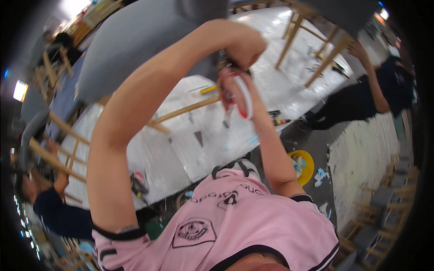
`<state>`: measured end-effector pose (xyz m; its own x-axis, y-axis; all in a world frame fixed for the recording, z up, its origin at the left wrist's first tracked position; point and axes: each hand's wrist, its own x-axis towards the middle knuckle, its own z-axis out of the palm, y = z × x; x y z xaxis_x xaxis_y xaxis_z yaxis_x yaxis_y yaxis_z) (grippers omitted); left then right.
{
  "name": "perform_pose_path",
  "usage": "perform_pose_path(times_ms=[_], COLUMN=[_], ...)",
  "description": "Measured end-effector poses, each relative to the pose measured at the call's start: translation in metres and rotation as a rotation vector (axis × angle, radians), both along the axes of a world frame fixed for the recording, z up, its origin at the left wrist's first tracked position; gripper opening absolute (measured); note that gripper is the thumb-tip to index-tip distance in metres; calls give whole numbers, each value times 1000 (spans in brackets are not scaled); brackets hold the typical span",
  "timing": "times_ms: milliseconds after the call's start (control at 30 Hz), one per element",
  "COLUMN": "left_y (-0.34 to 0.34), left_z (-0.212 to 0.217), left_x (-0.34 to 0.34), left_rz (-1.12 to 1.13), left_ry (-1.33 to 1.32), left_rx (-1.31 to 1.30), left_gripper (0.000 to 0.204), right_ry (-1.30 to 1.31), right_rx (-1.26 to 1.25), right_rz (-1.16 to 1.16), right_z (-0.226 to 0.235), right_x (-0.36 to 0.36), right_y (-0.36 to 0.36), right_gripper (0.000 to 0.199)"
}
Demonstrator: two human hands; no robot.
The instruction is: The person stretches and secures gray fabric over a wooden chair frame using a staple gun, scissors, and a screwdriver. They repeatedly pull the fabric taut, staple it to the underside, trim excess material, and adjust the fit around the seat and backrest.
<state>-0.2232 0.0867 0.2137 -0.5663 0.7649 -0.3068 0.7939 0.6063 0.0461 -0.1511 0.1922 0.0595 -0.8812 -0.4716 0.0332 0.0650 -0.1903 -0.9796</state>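
Both my arms reach forward and meet over a grey upholstered chair (131, 49) with pale wooden legs. My left hand (246, 45) is closed in a fist, knuckles up; what it holds is hidden, though a dark piece shows beneath it. Just below, my right hand (228, 88) is wrapped round a tool with a red-and-white looped part (244, 97); blur hides its exact kind. One wooden chair leg (190, 108) ends close to my right hand. Under the chair lies a table (176, 158) covered in shiny plastic film.
A yellow tool (208, 90) lies on the film. Another grey chair (334, 16) stands far right, near a person in dark clothes (379, 90). A second person (58, 203) is at the left beside chairs. A yellow bin (304, 167) holds scraps; stacked chairs (379, 203) line the right.
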Motion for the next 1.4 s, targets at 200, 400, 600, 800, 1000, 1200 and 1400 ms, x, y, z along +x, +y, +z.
perform_pose_path(times_ms=[200, 400, 600, 800, 1000, 1200, 1400], left_y=[6, 12, 5, 36, 38, 44, -4], left_z=[-21, -22, -22, -85, -230, -256, -172], left_x=[24, 42, 56, 84, 97, 113, 103], left_rz=[-5, 51, 73, 16, 572, 662, 440], left_ry=[144, 347, 120, 9, -390, -407, 1031], left_rx=[64, 3, 260, 739, 1303, 1256, 960], left_gripper=[13, 11, 12, 15, 27, 55, 62], right_ry=[15, 205, 100, 513, -161, -55, -442], right_rx=[58, 26, -38, 74, -74, 100, -393], right_rz=[-6, -69, 48, -400, -459, -655, -1156], right_z=[3, -27, -33, -147, -160, -157, -308], right_x=[27, 5, 3, 20, 71, 68, 59], right_y=[5, -18, 1, 27, 116, 128, 272], right_gripper=[35, 36, 34, 36, 39, 39, 29])
